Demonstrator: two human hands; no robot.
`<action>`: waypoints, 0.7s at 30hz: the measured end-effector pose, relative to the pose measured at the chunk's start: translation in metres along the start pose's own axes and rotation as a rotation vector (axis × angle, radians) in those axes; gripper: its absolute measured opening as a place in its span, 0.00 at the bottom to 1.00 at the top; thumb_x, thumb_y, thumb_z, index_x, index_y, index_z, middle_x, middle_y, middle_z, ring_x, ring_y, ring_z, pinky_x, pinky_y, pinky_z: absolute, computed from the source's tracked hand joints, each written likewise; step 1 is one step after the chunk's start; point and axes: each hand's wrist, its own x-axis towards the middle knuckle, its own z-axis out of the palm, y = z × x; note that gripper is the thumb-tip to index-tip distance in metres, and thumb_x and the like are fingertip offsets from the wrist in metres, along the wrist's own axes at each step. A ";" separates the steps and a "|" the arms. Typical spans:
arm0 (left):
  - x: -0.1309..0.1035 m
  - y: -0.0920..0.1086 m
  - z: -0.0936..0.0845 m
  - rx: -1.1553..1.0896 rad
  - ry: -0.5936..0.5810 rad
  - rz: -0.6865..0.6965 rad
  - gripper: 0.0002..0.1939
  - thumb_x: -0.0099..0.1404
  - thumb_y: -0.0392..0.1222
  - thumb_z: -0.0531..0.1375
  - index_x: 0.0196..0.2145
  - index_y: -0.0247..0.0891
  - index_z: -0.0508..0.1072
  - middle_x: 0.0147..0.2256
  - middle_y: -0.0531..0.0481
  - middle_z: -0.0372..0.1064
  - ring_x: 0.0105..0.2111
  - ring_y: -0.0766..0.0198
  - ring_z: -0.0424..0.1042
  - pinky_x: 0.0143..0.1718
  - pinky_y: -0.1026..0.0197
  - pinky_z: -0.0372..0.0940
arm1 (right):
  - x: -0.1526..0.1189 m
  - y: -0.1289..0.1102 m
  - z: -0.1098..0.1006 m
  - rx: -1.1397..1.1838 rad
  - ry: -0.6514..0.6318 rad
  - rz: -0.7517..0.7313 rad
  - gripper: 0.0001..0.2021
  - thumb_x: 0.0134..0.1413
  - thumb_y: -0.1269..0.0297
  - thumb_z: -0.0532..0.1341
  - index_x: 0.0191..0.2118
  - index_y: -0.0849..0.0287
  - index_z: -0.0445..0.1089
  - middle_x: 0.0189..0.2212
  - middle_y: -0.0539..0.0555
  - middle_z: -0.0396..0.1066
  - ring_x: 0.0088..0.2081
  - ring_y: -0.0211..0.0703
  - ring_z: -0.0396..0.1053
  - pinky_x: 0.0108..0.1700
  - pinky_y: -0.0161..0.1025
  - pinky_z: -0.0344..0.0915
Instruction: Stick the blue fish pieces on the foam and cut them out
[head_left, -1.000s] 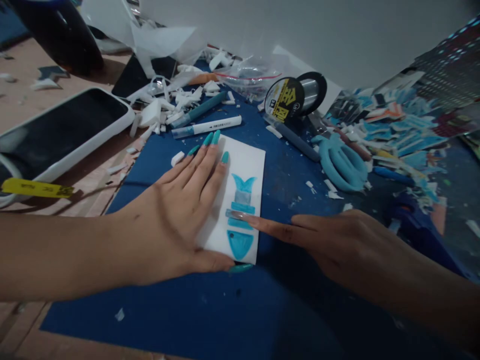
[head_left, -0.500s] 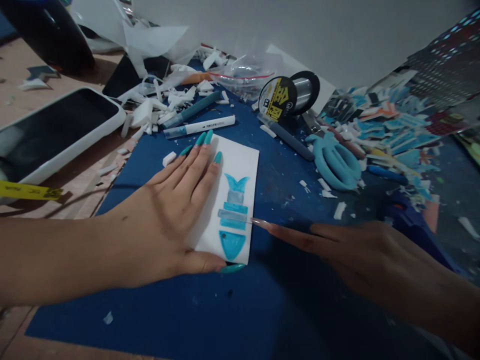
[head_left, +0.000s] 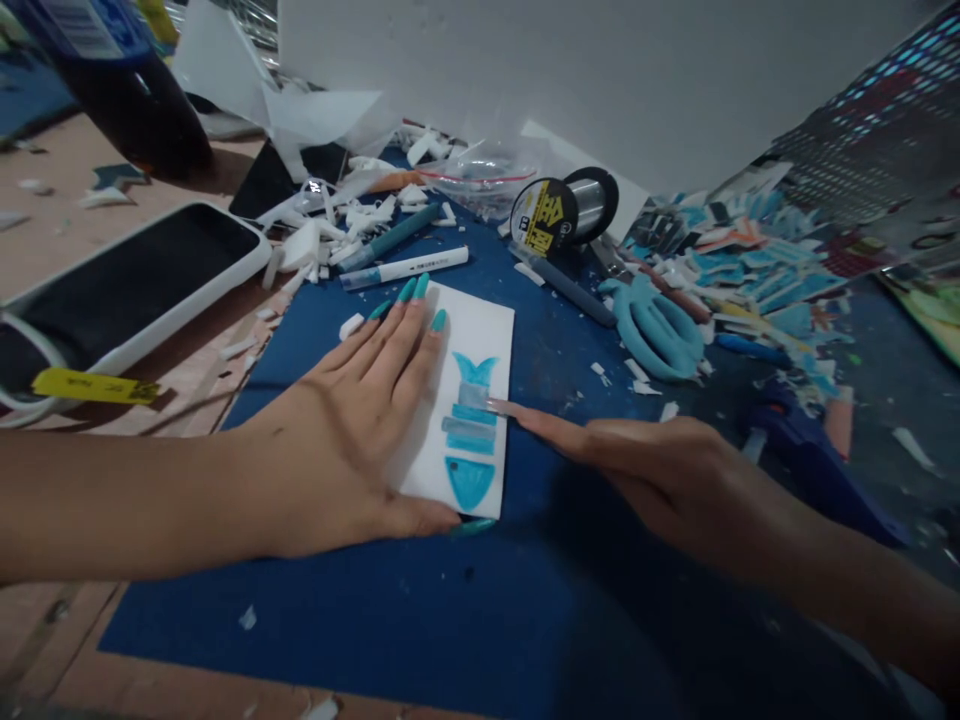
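Note:
My left hand (head_left: pixel 367 410) lies flat with fingers spread on a white foam card (head_left: pixel 484 315), its thumb along the card's near edge. Painted on the card is a blue fish (head_left: pixel 470 480) in separate pieces: head, body bands and forked tail. Clear strips lie across the middle bands and below the tail. My right hand (head_left: pixel 637 450) comes in from the right, its index finger stretched out and its nail touching the card beside the upper clear strip. The other fingers are curled under, and nothing shows in them.
A phone (head_left: pixel 142 290) and dark bottle (head_left: pixel 135 110) stand at left. Behind the card are markers (head_left: pixel 420 263), white scraps and a line spool (head_left: pixel 544 215). Light blue scissors (head_left: pixel 656 325), a blue glue gun (head_left: pixel 810 450) and blue cut pieces (head_left: pixel 757 260) lie right.
My right index finger has moved up along the card, from the lower clear strip to the upper one. My left hand stays on the card. The camera view has shifted slightly.

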 end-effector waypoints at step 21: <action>0.000 -0.004 0.009 0.011 0.057 0.018 0.56 0.69 0.77 0.32 0.75 0.25 0.40 0.76 0.28 0.37 0.75 0.41 0.42 0.72 0.42 0.47 | 0.023 -0.006 -0.005 0.080 -0.014 -0.123 0.35 0.60 0.80 0.47 0.69 0.52 0.67 0.18 0.45 0.67 0.15 0.36 0.62 0.19 0.29 0.56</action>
